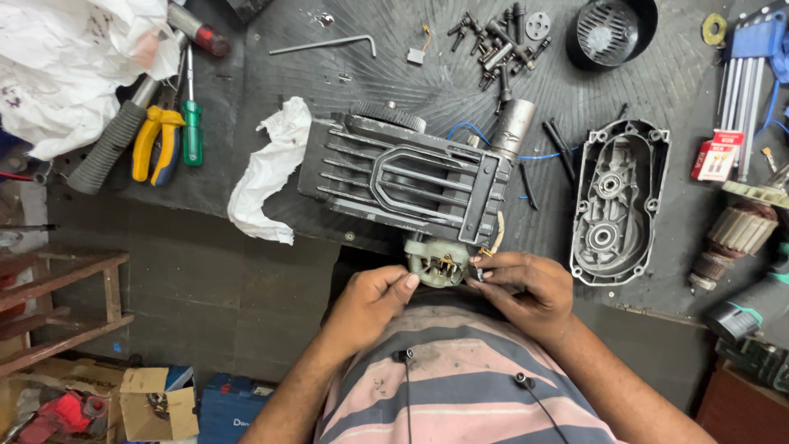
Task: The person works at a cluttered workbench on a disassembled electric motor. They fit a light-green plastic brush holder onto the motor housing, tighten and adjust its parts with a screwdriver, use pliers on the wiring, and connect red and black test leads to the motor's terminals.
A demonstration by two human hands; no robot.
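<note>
A dark ribbed power-tool motor housing [407, 179] lies on the black rubber mat [353, 74], with a pale green motor end piece [436, 263] sticking out over the bench edge. My left hand [374, 298] pinches the left side of that end piece with thumb and fingers. My right hand [522, 284] holds its right side, fingertips at small copper-coloured wire ends. Blue wires [468, 130] run from behind the housing.
A grey metal gear cover [618, 201] lies right of the housing, an armature [735, 238] further right. Bolts [497, 45], a hex key [325, 45], a black fan cover [612, 31], a white rag [267, 168], pliers [158, 144] and screwdrivers [191, 115] lie about.
</note>
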